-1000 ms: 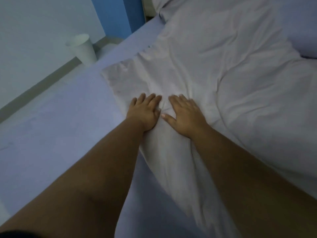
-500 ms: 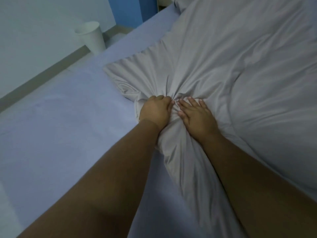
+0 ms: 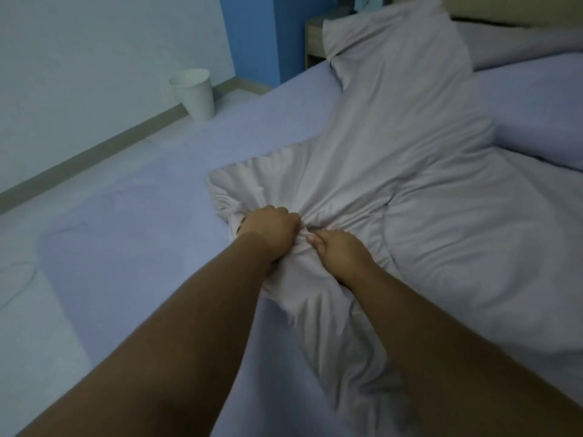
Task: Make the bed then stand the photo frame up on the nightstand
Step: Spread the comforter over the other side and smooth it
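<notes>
Your left hand point(image 3: 270, 230) and right hand point(image 3: 339, 252), side by side, both clench bunched folds of the pale blanket point(image 3: 410, 159), which lies crumpled across the lavender bed sheet point(image 3: 151, 222); the nightstand point(image 3: 313, 39) stands beyond.

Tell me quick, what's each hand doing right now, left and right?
Left hand: closed in a fist, gripping a bunch of the pale duvet.
Right hand: fingers curled, gripping the same duvet right beside it.
</notes>
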